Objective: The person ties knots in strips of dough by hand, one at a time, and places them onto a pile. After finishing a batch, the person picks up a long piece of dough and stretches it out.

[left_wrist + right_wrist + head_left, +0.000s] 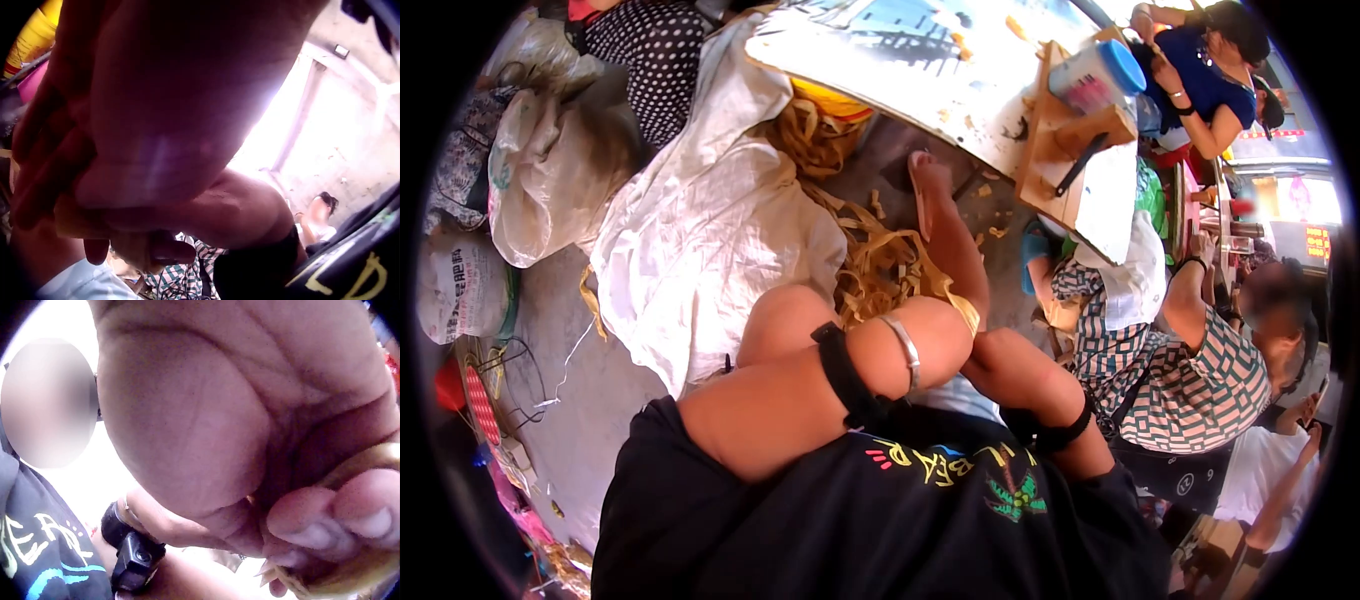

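In the head view my left hand (937, 342), with a silver bracelet and a black strap at its wrist, is held close to my right hand (1018, 368) above my lap. A flat yellow strip (963, 303) shows at the far side of the left hand. The right wrist view has my right fingers (365, 506) curled round a yellow strip (369, 457). In shadow in the left wrist view, my left fingers (47, 178) bend toward a yellowish piece (76, 219) of strip. A tangle of yellow strips (875, 265) lies on the floor past my knees.
A large white woven sack (700, 220) spreads to the left. Ahead is a white table (880, 60), bearing a wooden stand (1055, 150) and a blue-lidded jar (1095, 78). People sit close on the right, one in patterned clothing (1190, 400). A sandalled foot (927, 185) is on the floor.
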A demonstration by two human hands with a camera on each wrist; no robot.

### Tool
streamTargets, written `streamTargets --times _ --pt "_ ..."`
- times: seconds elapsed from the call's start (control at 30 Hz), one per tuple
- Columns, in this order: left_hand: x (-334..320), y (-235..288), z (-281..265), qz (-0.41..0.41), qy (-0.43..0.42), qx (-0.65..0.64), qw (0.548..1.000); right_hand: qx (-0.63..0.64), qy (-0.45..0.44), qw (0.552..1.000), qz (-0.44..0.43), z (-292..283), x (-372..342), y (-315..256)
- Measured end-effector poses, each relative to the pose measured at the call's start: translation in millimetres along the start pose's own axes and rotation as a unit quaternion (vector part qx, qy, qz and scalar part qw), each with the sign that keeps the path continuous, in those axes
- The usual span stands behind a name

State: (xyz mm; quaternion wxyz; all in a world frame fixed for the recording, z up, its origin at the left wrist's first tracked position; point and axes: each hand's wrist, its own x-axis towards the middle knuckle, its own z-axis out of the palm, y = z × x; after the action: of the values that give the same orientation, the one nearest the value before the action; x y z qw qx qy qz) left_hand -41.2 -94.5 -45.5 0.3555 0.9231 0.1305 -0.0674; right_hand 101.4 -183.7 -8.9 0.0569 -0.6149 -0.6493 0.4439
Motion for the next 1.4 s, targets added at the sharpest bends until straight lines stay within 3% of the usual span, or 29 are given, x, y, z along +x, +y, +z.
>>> streamTargets --times 0.13,0.17,0.37,0.4,0.5,0.57,0.6,0.67,0.7,0.8,0.83,0.87,0.9,1.03,1.1,1.2,1.3,1.37,1.4 --pt "3 4 -12 -0.038 -0.088 0.004 0.995 -0.037 -0.015 0.999 0.032 11 -8 12" --pt "-2 2 -14 -0.02 -0.103 -0.005 0.994 -0.001 0.04 0.999 -0.001 16 -10 7" --pt "-5 6 -11 0.026 -0.104 0.01 0.994 -0.059 0.008 0.997 0.058 21 -24 -6" --pt "-3 9 -10 0.036 -0.1 0.002 0.994 -0.04 0.043 0.998 0.035 19 -32 -11" --pt "-7 10 -12 0.098 -0.031 -0.101 0.99 0.042 0.146 0.988 -0.033 7 -53 -19" --pt "-10 7 -13 0.137 0.044 -0.179 0.973 0.206 0.131 0.967 0.069 -5 -65 -31" --pt "-12 7 -19 0.135 0.05 -0.206 0.968 0.319 0.149 0.93 0.107 -6 -68 -33" --pt "-13 9 -31 0.129 0.056 -0.264 0.954 0.273 0.149 0.947 0.081 -15 -67 -19" --pt "-8 6 -28 0.143 0.091 -0.262 0.95 0.227 0.137 0.959 0.104 -19 -64 -13" --pt "7 0 -31 0.13 0.257 -0.285 0.914 0.349 0.232 0.9 0.117 -28 -52 -21" --pt "9 0 -41 0.114 0.288 -0.296 0.903 0.259 0.237 0.932 0.084 -40 -46 -11" --pt "11 2 -50 0.096 0.317 -0.308 0.892 0.342 0.25 0.905 0.045 -48 -35 -19" --pt "18 3 -53 0.088 0.358 -0.342 0.864 0.337 0.273 0.901 0.011 -57 -25 -30" --pt "24 13 -67 0.053 0.445 -0.272 0.851 0.398 0.357 0.844 -0.039 -56 10 -19" --pt "29 15 -63 0.112 0.463 -0.192 0.858 0.427 0.366 0.826 -0.043 -51 12 -11" --pt "31 8 -56 0.173 0.443 -0.063 0.878 0.529 0.299 0.792 -0.069 -46 10 7" --pt "32 9 -39 0.208 0.397 0.01 0.894 0.636 0.22 0.739 -0.019 -38 5 26" --pt "33 6 -30 0.2 0.362 0.015 0.91 0.625 0.166 0.762 -0.021 -41 6 40" --pt "33 3 -30 0.16 0.363 -0.064 0.916 0.629 0.152 0.762 -0.015 -42 8 44"
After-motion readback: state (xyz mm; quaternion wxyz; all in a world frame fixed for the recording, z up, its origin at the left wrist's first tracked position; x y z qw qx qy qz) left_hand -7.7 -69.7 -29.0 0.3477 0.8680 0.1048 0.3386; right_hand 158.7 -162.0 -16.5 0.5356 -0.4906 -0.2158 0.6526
